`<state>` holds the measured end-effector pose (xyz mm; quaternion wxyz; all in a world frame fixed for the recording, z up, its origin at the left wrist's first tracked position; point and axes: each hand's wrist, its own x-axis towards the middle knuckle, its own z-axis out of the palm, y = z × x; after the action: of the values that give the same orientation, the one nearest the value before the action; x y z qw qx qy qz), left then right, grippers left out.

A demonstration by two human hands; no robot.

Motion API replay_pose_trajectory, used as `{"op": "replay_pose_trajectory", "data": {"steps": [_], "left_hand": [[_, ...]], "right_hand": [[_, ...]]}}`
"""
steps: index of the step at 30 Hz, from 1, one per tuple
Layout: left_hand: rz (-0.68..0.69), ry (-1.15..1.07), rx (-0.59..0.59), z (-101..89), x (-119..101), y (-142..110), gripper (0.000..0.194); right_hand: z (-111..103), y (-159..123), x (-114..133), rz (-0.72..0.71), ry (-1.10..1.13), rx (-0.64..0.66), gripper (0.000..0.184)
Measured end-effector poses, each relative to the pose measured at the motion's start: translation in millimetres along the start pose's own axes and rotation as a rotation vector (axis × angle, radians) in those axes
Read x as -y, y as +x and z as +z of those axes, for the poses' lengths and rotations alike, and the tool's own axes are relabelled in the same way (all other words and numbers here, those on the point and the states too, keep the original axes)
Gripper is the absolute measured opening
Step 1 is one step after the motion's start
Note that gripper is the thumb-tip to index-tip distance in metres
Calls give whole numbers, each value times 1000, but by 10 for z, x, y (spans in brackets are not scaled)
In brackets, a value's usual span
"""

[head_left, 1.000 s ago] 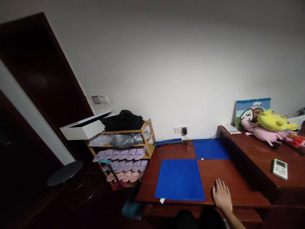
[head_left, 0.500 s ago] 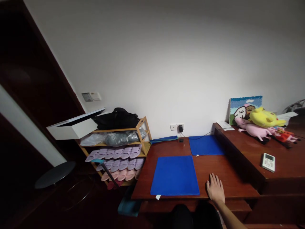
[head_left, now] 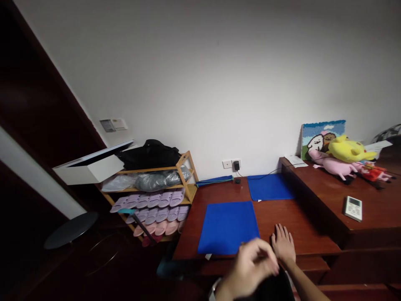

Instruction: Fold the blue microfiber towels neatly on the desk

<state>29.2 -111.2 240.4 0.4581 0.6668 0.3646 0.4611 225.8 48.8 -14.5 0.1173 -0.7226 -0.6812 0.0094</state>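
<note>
The left hand (head_left: 252, 267), out of view at both earlier moments, has entered above the front edge of the reddish-brown wooden table (head_left: 188, 240), its fingers curled towards the thumb. It now covers the front right corner of the square, bright blue cloth mat (head_left: 228, 228), previously exposed (contact cannot be determined, the hand being blurred). A pale, shiny band (head_left: 213, 289) on the left wrist has appeared with it. Since the first observation, the head view has swung slightly right.
</note>
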Motion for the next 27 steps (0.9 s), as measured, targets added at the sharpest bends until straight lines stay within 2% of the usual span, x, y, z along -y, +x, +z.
{"op": "replay_pose_trajectory", "data": {"steps": [2, 5, 8, 10, 12, 15, 18, 20, 23, 27], "left_hand": [[-88, 190, -182, -343, 313, 93, 37], [-220, 643, -364, -1046, 933, 133, 49], [-251, 768, -412, -1662, 1465, 10, 46], [-263, 862, -385, -1926, 1736, -134, 45], [-290, 1025, -292, -2090, 1989, -298, 49], [-302, 1241, -143, -2236, 2363, -537, 54], [-267, 1335, -115, -2347, 2637, -717, 56], [-269, 1352, -110, -2429, 2716, -794, 56], [-334, 1339, -104, -2592, 2719, -875, 56], [-411, 1304, -123, -2857, 2717, -991, 55]], "right_hand": [[-25, 1, 7, -3, 0, -5, 70], [-63, 3, 20, -9, 15, -16, 69], [-72, -1, 32, -15, 28, -32, 68], [-64, -8, 38, -15, 14, -28, 68], [-60, -6, 39, -12, -10, -11, 67], [-95, 81, 40, -28, -19, 4, 65], [-185, 365, 82, -101, 23, -11, 58], [-245, 676, 150, -144, 37, 2, 56], [-276, 1224, 282, -143, 24, 73, 58], [-166, 1817, 368, -142, 6, 129, 60]]}}
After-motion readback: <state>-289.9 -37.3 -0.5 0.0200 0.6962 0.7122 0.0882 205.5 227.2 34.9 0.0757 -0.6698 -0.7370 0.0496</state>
